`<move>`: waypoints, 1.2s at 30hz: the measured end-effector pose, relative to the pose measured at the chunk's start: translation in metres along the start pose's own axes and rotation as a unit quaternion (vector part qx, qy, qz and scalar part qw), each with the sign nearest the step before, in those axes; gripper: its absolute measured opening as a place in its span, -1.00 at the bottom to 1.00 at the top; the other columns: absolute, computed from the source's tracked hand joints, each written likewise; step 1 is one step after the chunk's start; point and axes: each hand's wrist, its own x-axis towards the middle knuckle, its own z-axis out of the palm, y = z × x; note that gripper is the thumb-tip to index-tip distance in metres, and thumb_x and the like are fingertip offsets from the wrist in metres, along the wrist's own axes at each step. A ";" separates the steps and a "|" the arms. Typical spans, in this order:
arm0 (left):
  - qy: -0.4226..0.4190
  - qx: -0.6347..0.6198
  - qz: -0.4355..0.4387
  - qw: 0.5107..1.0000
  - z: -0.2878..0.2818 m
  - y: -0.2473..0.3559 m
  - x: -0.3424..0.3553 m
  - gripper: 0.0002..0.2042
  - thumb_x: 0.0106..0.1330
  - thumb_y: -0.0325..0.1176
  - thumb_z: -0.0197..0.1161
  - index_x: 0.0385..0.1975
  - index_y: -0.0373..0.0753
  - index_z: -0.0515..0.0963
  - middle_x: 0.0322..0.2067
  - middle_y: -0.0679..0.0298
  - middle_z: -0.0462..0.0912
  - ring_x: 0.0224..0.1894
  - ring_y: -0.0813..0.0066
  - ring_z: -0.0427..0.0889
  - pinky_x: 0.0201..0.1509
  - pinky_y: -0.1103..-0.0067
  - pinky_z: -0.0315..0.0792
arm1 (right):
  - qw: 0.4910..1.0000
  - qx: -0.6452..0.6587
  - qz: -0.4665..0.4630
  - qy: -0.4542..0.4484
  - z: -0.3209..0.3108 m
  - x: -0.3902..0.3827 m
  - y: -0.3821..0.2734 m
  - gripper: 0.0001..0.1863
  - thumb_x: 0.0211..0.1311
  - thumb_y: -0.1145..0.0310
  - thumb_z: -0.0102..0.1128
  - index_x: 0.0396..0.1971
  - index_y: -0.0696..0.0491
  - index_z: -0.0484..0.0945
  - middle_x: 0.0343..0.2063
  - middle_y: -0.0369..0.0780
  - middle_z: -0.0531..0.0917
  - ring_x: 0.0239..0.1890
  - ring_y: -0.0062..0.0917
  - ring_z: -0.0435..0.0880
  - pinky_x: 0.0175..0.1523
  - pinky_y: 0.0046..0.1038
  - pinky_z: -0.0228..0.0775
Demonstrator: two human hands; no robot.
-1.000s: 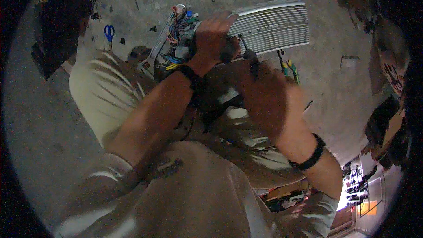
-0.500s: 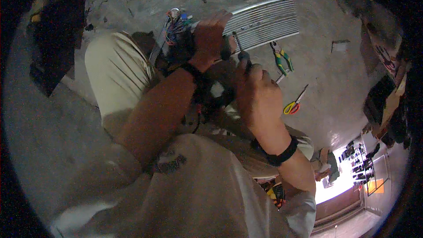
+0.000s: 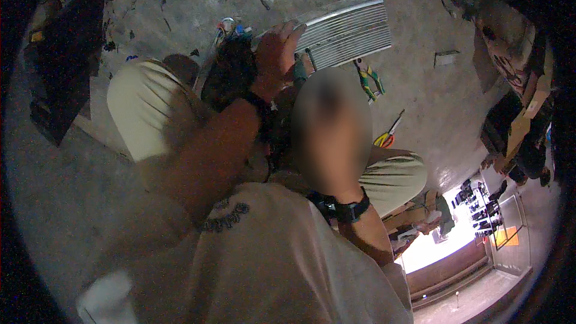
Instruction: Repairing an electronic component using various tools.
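Observation:
My left hand [image 3: 277, 55] is closed at the left end of a long ribbed metal panel [image 3: 351, 33], fingers bent over its far side and thumb on the near side. A dark part shows by the thumb; its kind is unclear. Nearer my body, my right hand [image 3: 333, 135] is smeared by a large blur that hides its fingers and anything in them. Just right of the panel's near edge lie pliers [image 3: 369, 79] with green-and-yellow handles. Scissors [image 3: 389, 132] with yellow-and-red handles rest beside my right knee.
Left of my left hand is a dark bundle [image 3: 231, 63] with wires at its far end. A large black panel [image 3: 66, 72] stands at the far left. Cardboard and dark items [image 3: 516, 120] are piled at right. Small debris is scattered on the concrete floor [image 3: 210, 0].
My right hand has drawn back toward my body and slightly left, becoming blurred. Before, it held a thin-shafted, dark-handled screwdriver near the panel; that tool is now indistinct. The whole view has shifted slightly.

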 end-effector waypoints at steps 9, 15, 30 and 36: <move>0.063 -0.014 0.020 0.998 -0.003 0.006 -0.002 -0.31 -0.04 -0.03 0.32 0.17 -0.21 0.58 0.13 0.05 0.58 0.10 -0.04 0.57 0.17 0.16 0.46 | 0.981 -0.131 -0.145 -0.014 -0.029 0.010 0.018 -0.46 0.16 0.37 0.31 0.12 0.22 0.37 -0.18 0.08 0.60 -0.28 0.14 0.64 -0.11 -0.06 0.58; 0.063 0.006 0.015 0.998 0.006 0.001 -0.003 -0.36 0.02 -0.06 0.31 0.17 -0.18 0.58 0.12 0.08 0.59 0.10 0.01 0.58 0.16 0.17 0.47 | 0.963 -0.220 -0.152 -0.034 -0.013 0.000 0.012 -0.69 0.26 0.36 0.26 -0.03 0.11 0.54 -0.26 0.04 0.62 -0.41 0.00 0.66 -0.32 -0.12 0.55; 0.122 0.061 0.056 0.989 0.019 -0.006 -0.003 -0.38 0.01 -0.05 0.31 0.14 -0.15 0.59 0.07 0.05 0.63 -0.03 0.00 0.65 -0.01 0.16 0.51 | 0.893 -0.347 -0.280 -0.055 -0.026 -0.004 0.025 -0.64 0.27 0.41 0.08 0.04 0.21 0.48 -0.27 0.01 0.64 -0.44 -0.22 0.75 -0.39 -0.26 0.66; 0.121 0.027 0.025 0.992 0.011 0.005 -0.007 -0.42 0.02 -0.07 0.27 0.11 -0.14 0.62 0.07 0.08 0.64 -0.03 0.02 0.66 0.00 0.19 0.52 | 0.972 -0.202 -0.091 -0.076 0.003 -0.011 0.005 -0.64 0.27 0.39 0.13 0.01 0.26 0.45 -0.26 0.09 0.66 -0.38 -0.10 0.74 -0.33 -0.18 0.66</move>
